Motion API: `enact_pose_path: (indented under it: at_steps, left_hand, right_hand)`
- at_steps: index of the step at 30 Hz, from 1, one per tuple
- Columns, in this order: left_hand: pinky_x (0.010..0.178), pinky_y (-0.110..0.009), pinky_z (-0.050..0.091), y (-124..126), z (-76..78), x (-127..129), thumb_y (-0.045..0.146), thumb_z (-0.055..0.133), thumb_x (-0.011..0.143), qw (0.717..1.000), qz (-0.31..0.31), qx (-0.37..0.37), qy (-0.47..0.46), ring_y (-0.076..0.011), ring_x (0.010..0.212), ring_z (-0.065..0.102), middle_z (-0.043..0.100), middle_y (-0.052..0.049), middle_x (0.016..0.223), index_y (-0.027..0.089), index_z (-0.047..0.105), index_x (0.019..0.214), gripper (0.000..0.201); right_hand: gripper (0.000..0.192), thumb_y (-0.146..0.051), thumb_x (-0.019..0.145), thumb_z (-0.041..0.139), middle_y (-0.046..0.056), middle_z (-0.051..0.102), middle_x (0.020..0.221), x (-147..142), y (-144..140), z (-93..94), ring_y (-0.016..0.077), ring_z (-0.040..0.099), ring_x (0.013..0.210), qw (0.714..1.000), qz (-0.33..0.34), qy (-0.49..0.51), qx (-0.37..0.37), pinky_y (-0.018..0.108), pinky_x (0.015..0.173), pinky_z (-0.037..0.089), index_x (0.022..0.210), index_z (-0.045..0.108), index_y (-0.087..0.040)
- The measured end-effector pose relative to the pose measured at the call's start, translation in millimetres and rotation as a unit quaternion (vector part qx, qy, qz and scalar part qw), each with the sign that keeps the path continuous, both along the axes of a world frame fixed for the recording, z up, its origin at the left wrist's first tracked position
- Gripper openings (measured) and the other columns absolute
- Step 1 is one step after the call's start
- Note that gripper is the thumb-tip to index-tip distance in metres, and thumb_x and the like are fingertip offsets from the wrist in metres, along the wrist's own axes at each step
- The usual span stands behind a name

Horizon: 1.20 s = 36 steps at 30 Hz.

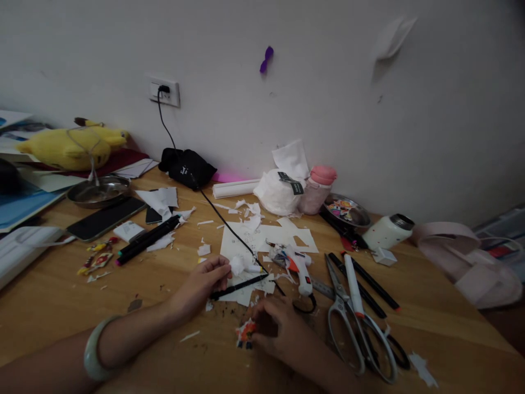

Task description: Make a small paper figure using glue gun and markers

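While the left hand (200, 284) is pinching a black pen (238, 287), the right hand (279, 328) is pressing closed fingers on an orange cutout (246, 332); trimming probably needs scissors (348, 312).

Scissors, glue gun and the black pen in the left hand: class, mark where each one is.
scissors (342, 298), head view, on the blades near the pivot
glue gun (302, 271), head view, on the white body
black pen (240, 287), head view, on the shaft's middle

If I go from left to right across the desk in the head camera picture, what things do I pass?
Yellow plush toy → phone → left hand → glue gun → scissors → white jar → pink bag.
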<state>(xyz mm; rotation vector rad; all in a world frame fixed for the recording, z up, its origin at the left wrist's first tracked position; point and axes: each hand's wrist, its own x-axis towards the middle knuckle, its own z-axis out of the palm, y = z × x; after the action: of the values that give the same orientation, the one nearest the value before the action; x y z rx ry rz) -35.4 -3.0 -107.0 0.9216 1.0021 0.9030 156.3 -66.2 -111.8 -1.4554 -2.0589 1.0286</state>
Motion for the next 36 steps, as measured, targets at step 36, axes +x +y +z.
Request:
enact_pose_path:
  at_steps: [36]
  left_hand:
    - [0.052,-0.022,0.031,-16,-0.1,3,0.037,0.051,0.073,0.962,-0.112,0.163,0.189,-0.0108,0.055,0.038,0.043,0.004,0.059,0.017,0.051,0.072,0.02]
  right_hand:
    - [0.032,-0.032,0.061,0.068,0.001,0.055,0.073,-7,4,1.2,0.0134,0.053,0.069,0.923,-0.197,0.329,-0.04,0.026,0.064,0.045,0.079,0.045,-0.017]
